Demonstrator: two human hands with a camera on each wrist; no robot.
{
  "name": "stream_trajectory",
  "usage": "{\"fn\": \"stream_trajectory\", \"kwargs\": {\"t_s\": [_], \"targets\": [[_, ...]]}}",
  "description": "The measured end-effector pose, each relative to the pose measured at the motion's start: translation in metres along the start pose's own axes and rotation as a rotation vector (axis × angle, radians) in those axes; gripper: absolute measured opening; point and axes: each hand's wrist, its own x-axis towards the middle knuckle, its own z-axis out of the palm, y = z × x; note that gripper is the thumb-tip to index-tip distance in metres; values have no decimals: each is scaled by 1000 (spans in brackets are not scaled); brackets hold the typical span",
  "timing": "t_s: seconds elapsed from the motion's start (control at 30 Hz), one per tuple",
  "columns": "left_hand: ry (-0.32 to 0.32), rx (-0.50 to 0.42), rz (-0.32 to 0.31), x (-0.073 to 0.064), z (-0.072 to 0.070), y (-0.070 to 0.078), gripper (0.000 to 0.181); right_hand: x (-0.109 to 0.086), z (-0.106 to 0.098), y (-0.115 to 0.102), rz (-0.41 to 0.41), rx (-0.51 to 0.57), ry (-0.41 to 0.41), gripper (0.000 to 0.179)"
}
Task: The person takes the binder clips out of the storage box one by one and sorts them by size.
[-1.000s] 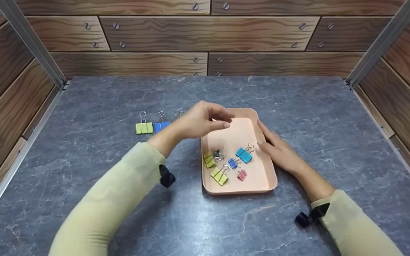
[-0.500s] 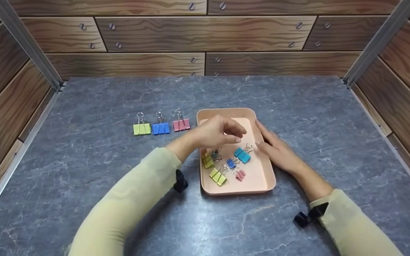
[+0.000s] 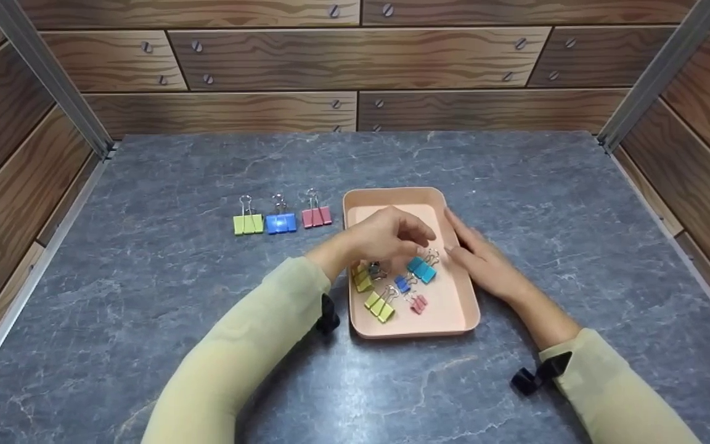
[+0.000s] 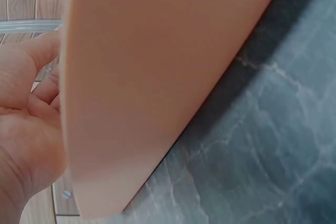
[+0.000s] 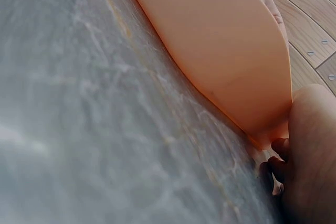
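While right hand (image 3: 485,265) touches tray (image 3: 453,311) — left hand (image 3: 384,237) arches.

The left hand (image 3: 386,235) arches its loosely bent fingers; the right hand (image 3: 488,265) spreads thumb from fingers.

One tray (image 3: 447,311), nine visible binder clips (image 3: 281,224) (six inside, three outside), two hands (image 3: 383,235)

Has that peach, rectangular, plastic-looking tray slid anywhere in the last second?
No, in no visible direction: in the head view, the peach tray keeps its place against the pale streak in the grey-blue marble-patterned tabletop.
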Motion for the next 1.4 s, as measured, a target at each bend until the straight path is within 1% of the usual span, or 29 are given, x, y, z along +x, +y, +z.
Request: {"fn": "stream_trajectory", "kwargs": {"t_s": [0.13, 0.37, 0.53, 0.63, 0.87, 1.0, 1.23, 1.4], "targets": [[0, 7, -8, 3, 4, -2, 29, 0, 0, 1, 0, -4, -2, 68], [-22, 6, -20, 6, 10, -2, 28, 1, 0, 2, -3, -14, -5, 67], [-29, 3, -47, 8, 14, -2, 27, 0, 0, 2, 0, -12, -6, 67], [-23, 4, -37, 9, 16, -3, 25, 0, 0, 1, 1, -4, -3, 67], [-4, 41, 37, 11, 18, -3, 21, -1, -1, -3, 16, 4, 1, 66], [10, 40, 44, 11, 19, -3, 21, -2, -1, -2, 26, -3, 0, 67], [62, 15, 41, 9, 19, -2, 19, -1, -1, 0, 26, -10, 0, 67], [92, -12, 49, 5, 13, 2, 19, -1, -1, 1, 19, -10, 4, 67]]}}
